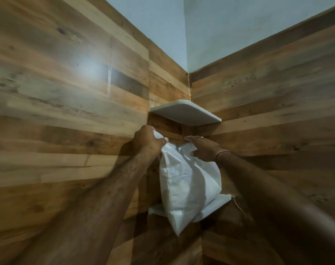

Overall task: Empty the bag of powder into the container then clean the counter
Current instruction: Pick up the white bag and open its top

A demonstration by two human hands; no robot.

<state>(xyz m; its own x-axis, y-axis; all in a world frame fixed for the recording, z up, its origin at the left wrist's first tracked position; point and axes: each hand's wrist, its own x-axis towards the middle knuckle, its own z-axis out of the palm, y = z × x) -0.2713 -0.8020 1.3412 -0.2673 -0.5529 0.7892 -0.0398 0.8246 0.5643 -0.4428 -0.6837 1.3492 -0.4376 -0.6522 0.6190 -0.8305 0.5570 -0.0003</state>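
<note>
A white woven bag of powder (187, 184) stands in the corner on a lower white shelf (217, 206), its bottom corner hanging past the shelf's front edge. My left hand (146, 139) is closed around the bag's top left corner. My right hand (203, 148) lies on the bag's top right edge with the fingers stretched forward and the thumb pressed on the fabric. No container shows in the head view.
An upper white corner shelf (185, 112) juts out just above both hands. Wood-plank walls (67, 111) close in on the left and right and meet at the corner. Pale painted wall (220, 35) lies above the planks.
</note>
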